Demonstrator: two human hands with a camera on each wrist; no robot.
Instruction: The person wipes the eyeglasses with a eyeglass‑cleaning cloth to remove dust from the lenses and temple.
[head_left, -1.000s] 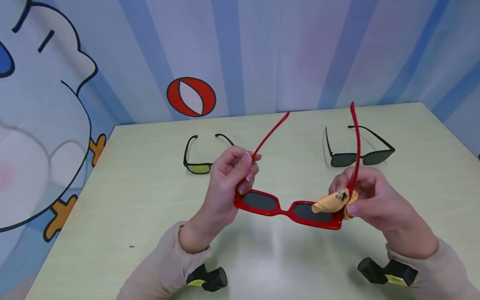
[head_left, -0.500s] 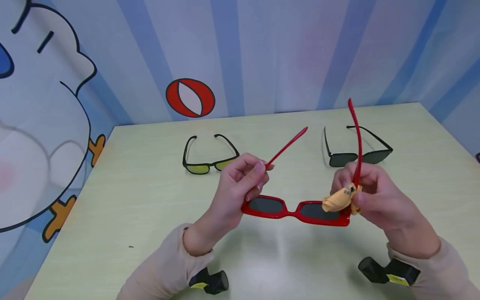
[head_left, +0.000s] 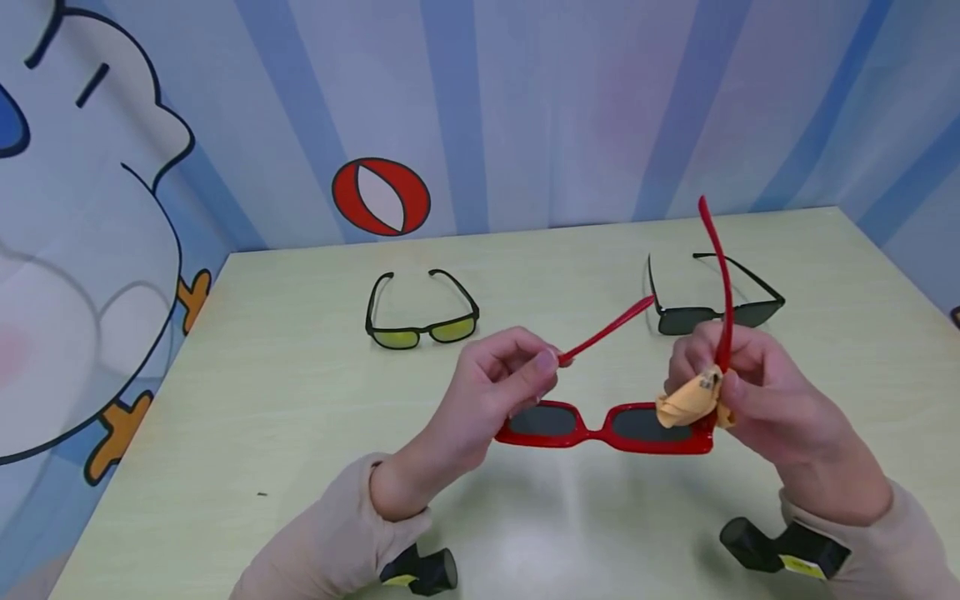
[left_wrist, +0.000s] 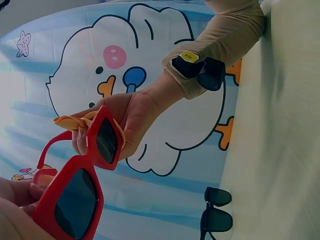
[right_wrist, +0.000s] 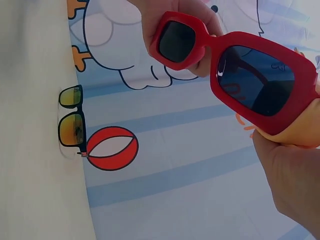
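A pair of red sunglasses (head_left: 595,435) with dark lenses is held above the table, its temples pointing away. My left hand (head_left: 487,400) pinches the left temple near the hinge, and that temple slants inward to the right. My right hand (head_left: 787,408) grips the right end with an orange-yellow cloth (head_left: 688,403) folded around it. The right temple rises nearly upright from those fingers. In the left wrist view the cloth (left_wrist: 75,121) sticks out past the red frame. The right wrist view has the cloth (right_wrist: 302,125) beneath the near lens.
Black-framed glasses with yellow lenses (head_left: 422,331) lie open on the table (head_left: 225,400), behind my left hand. Black sunglasses (head_left: 686,320) lie open behind my right hand. A patterned blue wall (head_left: 517,108) borders the table. A tiny dark speck (head_left: 262,494) is at the left.
My left hand has moved right and nearer, uncovering the yellow-lens glasses. The left temple leans further inward. The red sunglasses and cloth have shifted slightly right.
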